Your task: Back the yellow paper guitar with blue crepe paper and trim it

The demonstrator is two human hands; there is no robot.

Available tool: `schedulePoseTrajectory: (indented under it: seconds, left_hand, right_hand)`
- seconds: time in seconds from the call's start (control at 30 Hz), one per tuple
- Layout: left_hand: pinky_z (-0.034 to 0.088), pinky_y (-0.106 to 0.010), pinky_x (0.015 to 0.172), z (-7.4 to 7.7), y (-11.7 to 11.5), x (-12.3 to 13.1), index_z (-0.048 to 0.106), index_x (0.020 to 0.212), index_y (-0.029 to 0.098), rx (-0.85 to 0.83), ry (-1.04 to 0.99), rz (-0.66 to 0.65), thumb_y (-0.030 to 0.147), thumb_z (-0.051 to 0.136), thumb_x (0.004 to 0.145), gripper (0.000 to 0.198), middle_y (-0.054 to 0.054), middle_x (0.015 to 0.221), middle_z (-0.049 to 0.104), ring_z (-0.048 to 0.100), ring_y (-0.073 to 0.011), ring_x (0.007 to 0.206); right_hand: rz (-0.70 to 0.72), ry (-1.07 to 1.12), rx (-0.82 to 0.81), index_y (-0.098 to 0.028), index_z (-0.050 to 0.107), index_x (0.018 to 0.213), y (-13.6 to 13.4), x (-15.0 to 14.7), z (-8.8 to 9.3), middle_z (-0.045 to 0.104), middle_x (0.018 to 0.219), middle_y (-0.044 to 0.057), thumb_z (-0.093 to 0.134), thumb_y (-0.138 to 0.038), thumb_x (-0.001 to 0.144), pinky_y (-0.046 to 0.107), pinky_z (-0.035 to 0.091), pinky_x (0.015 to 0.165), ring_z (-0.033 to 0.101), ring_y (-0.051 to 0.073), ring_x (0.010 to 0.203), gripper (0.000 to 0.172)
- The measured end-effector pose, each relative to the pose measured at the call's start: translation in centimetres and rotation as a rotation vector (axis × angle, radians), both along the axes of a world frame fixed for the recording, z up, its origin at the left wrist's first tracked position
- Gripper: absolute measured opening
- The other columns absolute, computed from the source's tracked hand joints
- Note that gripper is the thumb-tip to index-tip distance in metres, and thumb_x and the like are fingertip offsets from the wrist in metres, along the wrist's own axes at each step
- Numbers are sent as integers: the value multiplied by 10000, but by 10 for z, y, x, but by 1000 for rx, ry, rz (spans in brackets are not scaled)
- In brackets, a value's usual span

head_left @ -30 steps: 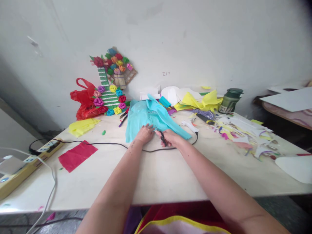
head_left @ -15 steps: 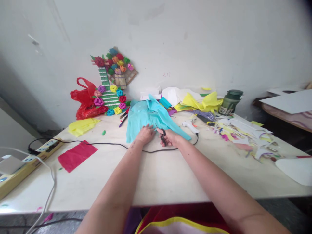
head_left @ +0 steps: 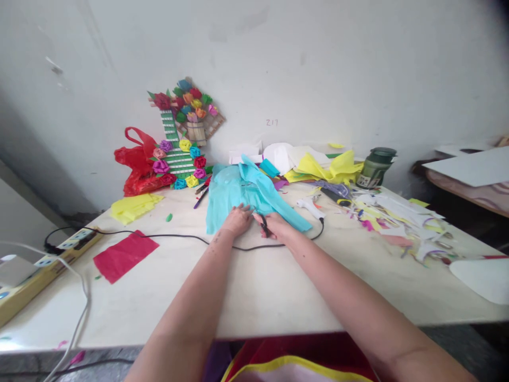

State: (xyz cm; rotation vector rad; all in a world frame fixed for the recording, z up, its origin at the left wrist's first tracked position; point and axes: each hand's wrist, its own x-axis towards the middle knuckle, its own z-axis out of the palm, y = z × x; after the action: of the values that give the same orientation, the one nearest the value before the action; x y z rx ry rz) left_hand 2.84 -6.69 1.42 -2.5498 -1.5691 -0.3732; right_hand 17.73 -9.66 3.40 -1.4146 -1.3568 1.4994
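A wide sheet of light-blue crepe paper [head_left: 228,193] lies creased on the table. My left hand [head_left: 238,220] rests palm down on its near edge, fingers stretched forward over the paper. Just to its right, my right hand [head_left: 274,225] is closed around the dark handles of a pair of scissors [head_left: 264,225]. The scissors' tips point toward the paper beside my left fingertips; the blades are too small to tell whether they touch it.
A black cord [head_left: 191,235] crosses the table to a white glue gun [head_left: 310,206]. At left are a red paper piece [head_left: 126,255] and a power strip [head_left: 51,260]. Paper flowers on a green stand [head_left: 181,162] are behind. Paper scraps [head_left: 397,220] and a green bottle [head_left: 376,168] lie right.
The scissors' handles have drawn together and turned slightly in my right hand. My left hand has stayed in nearly the same place on the paper.
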Motion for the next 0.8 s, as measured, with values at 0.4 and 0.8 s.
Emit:
schedulePoseTrajectory:
  seconds: [0.4,0.8]
  left_hand:
    - [351,-418,999,-2,2,0,639,1007,200,22,-42,-23,235,345,884,320,-68,1171,586,440,-216,1192]
    - [339,-427,1010,-3,5,2,625,1062,206,10,-57,12,215,353,868,335,-59,1243,547,418,-232,1218]
  right_hand:
    - [53,-64,-97,-172,470,740,7,-2,17,512,449,-11,475,-604,774,164,313,351,503,92,384,434]
    - [-46,-75,15,-170,452,636,17,-9,-1,437,386,-47,575,-450,774,155,319,333,435,68,344,335]
